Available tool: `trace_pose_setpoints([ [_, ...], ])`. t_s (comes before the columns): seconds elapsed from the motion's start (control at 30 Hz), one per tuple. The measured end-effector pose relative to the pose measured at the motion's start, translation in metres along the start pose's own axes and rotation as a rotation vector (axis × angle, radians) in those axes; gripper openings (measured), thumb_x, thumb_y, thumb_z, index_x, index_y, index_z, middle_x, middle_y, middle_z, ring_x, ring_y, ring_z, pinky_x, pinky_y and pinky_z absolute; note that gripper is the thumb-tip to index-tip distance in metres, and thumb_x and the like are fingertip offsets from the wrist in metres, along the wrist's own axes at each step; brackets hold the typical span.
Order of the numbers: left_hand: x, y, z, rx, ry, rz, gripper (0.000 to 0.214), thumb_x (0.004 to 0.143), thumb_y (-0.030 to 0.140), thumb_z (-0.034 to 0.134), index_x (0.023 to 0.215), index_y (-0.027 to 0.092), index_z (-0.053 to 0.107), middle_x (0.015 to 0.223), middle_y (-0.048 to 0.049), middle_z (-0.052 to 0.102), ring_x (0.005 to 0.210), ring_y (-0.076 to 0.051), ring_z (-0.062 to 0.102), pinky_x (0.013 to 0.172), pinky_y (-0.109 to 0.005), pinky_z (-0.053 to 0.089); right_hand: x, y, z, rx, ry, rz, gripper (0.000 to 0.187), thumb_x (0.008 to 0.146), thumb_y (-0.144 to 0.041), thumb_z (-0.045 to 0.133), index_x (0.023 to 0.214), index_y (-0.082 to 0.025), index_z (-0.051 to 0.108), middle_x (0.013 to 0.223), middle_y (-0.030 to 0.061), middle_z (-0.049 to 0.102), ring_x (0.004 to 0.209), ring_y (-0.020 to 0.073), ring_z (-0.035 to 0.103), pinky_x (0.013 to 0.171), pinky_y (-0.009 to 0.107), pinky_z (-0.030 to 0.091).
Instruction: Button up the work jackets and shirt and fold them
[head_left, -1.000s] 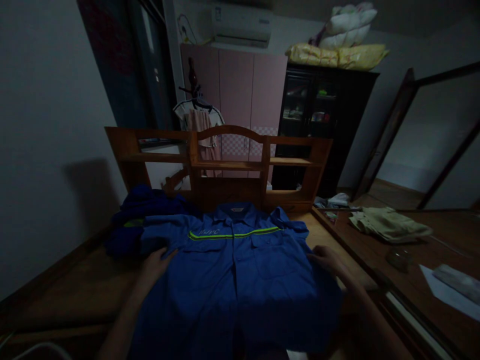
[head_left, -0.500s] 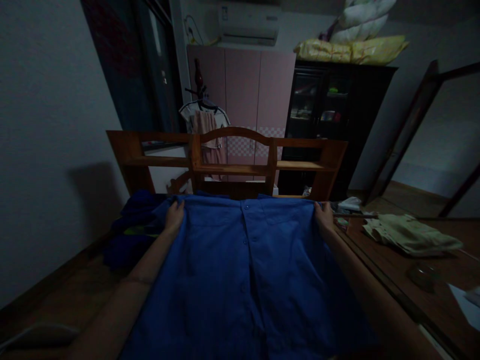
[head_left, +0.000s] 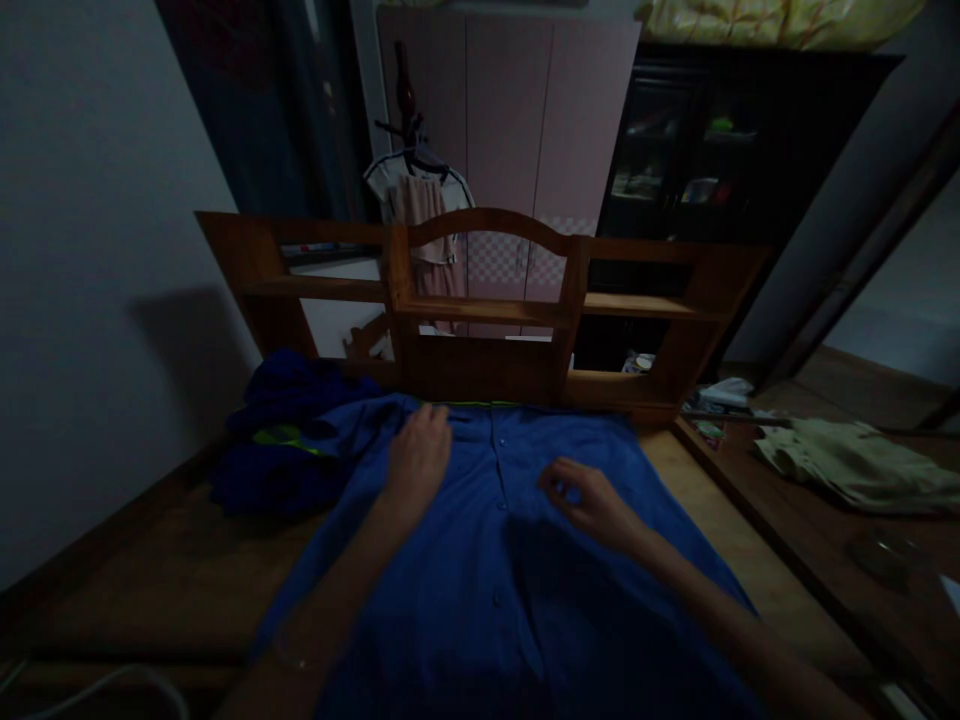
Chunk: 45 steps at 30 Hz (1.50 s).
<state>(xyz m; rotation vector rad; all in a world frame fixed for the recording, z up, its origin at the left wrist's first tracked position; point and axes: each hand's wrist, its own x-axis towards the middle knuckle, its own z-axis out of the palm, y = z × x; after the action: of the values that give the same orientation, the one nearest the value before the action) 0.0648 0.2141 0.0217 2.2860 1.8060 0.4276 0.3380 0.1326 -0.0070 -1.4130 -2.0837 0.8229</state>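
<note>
One blue shirt (head_left: 469, 550) beneath left hand (head_left: 420, 455) and right hand (head_left: 595, 500); one dark-blue pile (head_left: 279, 475) at left; can't discern either grip's closure.

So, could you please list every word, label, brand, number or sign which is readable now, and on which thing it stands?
None can be read.
Blue button-front shirt: no lettering can be made out.
Small coloured item on the brown tabletop: any print is too small and blurred.
Items in the black glass-door cabinet: any print is too small and dark.
</note>
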Motion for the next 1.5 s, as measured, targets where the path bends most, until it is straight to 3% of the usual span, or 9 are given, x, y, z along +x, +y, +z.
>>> trace_pose_setpoints([
  [0.1,-0.032,0.025,0.034,-0.246,-0.395,0.152,0.018,0.085,0.031,0.053,0.096,0.018,0.061,0.090,-0.0076,0.064,0.087,-0.021,0.060,0.076,-0.031,0.044,-0.006,-0.019,0.027,-0.060,-0.112,-0.008,0.018,0.089,-0.016,0.045,0.092,-0.019,0.063,0.092,0.0047,0.062,0.073,0.0129,0.061,0.068,0.023,0.047],
  [0.2,-0.053,0.025,0.065,-0.329,-0.440,0.173,0.024,0.079,0.030,0.062,0.100,0.018,0.059,0.098,-0.0079,0.062,0.092,-0.022,0.058,0.078,-0.032,0.044,-0.012,-0.012,0.046,-0.101,-0.105,0.025,0.023,0.089,-0.013,0.044,0.099,-0.019,0.064,0.095,0.0053,0.061,0.078,0.0134,0.062,0.073,0.023,0.047],
  [0.33,-0.052,0.015,0.077,-0.424,-0.488,0.176,0.018,0.078,0.028,0.063,0.094,0.019,0.060,0.093,-0.0056,0.060,0.080,-0.018,0.058,0.071,-0.029,0.044,-0.016,-0.001,0.054,-0.079,-0.102,0.010,0.028,0.091,-0.011,0.042,0.102,-0.020,0.065,0.093,0.0048,0.061,0.078,0.0133,0.061,0.072,0.022,0.047],
  [0.57,-0.047,0.014,0.085,-0.573,-0.462,0.067,0.008,0.073,0.019,0.064,0.080,0.018,0.062,0.077,-0.0016,0.062,0.075,-0.017,0.057,0.068,-0.027,0.042,-0.017,-0.009,0.061,-0.183,-0.126,0.055,0.030,0.092,-0.016,0.043,0.110,-0.021,0.066,0.093,0.0059,0.060,0.072,0.0130,0.060,0.069,0.022,0.045],
  [0.73,-0.035,0.021,0.094,-0.648,-0.406,-0.019,0.006,0.074,0.014,0.057,0.078,0.018,0.061,0.072,-0.0010,0.063,0.070,-0.016,0.060,0.065,-0.026,0.043,-0.002,-0.003,0.050,0.058,0.004,0.084,0.031,0.093,-0.021,0.045,0.117,-0.022,0.064,0.089,0.0050,0.061,0.076,0.0138,0.060,0.068,0.022,0.044],
  [0.9,-0.016,0.029,0.106,-0.784,-0.324,-0.126,0.016,0.075,0.009,0.049,0.083,0.016,0.061,0.076,-0.0040,0.067,0.070,-0.015,0.064,0.064,-0.024,0.047,0.029,0.014,0.034,0.252,0.096,0.092,0.024,0.089,-0.027,0.053,0.103,-0.021,0.072,0.091,0.0055,0.066,0.080,0.0155,0.062,0.070,0.024,0.047],
  [1.07,-0.023,0.027,0.119,-0.957,-0.290,-0.214,0.010,0.077,0.016,0.055,0.085,0.014,0.061,0.081,-0.0068,0.069,0.073,-0.016,0.067,0.065,-0.025,0.052,0.039,0.034,0.053,0.323,0.099,0.168,0.019,0.084,-0.031,0.060,0.092,-0.019,0.073,0.085,0.0044,0.069,0.070,0.0149,0.063,0.063,0.024,0.047],
  [1.23,-0.028,0.024,0.120,-1.200,-0.350,-0.366,0.016,0.069,0.022,0.068,0.081,0.012,0.063,0.075,-0.0061,0.068,0.070,-0.017,0.067,0.065,-0.025,0.052,0.033,0.041,0.071,0.369,0.124,0.240,0.016,0.083,-0.032,0.062,0.089,-0.019,0.072,0.074,0.0016,0.069,0.063,0.0138,0.062,0.057,0.022,0.045],
  [1.5,-0.026,0.023,0.121,-1.229,-0.367,-0.401,0.015,0.070,0.019,0.067,0.083,0.012,0.064,0.076,-0.0058,0.069,0.071,-0.016,0.066,0.065,-0.024,0.050,0.033,0.031,0.066,0.244,0.174,0.093,0.010,0.086,-0.024,0.060,0.091,-0.021,0.069,0.083,0.0022,0.064,0.072,0.0135,0.060,0.066,0.024,0.045],
])
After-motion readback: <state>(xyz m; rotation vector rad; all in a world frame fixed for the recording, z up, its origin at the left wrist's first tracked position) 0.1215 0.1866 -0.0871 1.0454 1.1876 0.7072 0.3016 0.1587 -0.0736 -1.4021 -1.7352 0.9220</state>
